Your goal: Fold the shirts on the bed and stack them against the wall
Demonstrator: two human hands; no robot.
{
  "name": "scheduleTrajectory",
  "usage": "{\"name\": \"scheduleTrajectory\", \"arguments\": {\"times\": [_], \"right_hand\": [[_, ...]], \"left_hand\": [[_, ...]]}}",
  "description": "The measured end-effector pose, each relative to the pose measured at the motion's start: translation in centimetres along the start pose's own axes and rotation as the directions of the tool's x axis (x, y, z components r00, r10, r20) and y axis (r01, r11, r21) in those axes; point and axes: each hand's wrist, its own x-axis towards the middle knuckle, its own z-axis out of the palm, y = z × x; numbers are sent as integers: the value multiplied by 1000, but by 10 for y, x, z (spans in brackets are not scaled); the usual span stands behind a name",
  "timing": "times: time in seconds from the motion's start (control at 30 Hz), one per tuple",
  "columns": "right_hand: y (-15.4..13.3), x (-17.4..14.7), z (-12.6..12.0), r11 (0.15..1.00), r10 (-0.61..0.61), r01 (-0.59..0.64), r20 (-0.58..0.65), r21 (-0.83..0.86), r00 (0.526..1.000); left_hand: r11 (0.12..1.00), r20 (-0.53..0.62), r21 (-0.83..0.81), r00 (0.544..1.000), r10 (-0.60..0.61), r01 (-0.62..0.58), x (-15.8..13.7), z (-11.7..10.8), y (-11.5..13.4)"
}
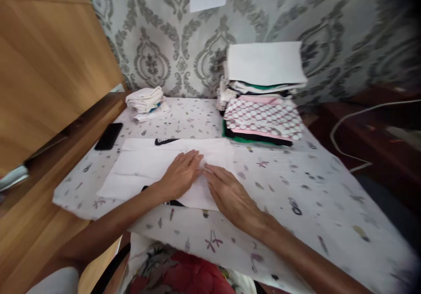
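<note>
A white garment with black printed trim [131, 164] lies folded lengthwise into a flat strip in front of me. My left hand [180, 175] rests flat on its middle, fingers stretched toward the far right. Close beside it, my right hand [228, 195] lies on the garment's right part, fingers extended and pointing at the left hand. The fingertips of both hands nearly meet. Neither hand grasps the cloth. Black trim shows at the garment's far edge and, partly covered by my left wrist, at its near edge.
A tall stack of folded clothes [263, 114] stands at the back right against the patterned wall. A smaller pile of white cloths [146, 101] sits at the back left, near a black phone [109, 136]. Everything lies on a printed sheet [283, 188]. Wooden furniture [49, 66] borders the left.
</note>
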Motion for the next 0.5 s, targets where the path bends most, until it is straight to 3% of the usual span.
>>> {"name": "scheduleTrajectory", "arguments": {"times": [0.1,0.2,0.37,0.5], "right_hand": [[6,22,35,995,-32,37,54,-95,998],[12,24,55,984,-55,65,67,-165,996],[15,19,55,975,-80,91,61,-205,995],[14,20,52,974,-77,90,68,-208,995]], "left_hand": [[994,40,15,993,-111,111,-19,5,-20],[977,57,66,976,-208,205,-43,4,-45],[917,-15,170,931,-364,361,-87,-12,-84],[832,-65,230,861,-504,504,-120,-24,-113]]}}
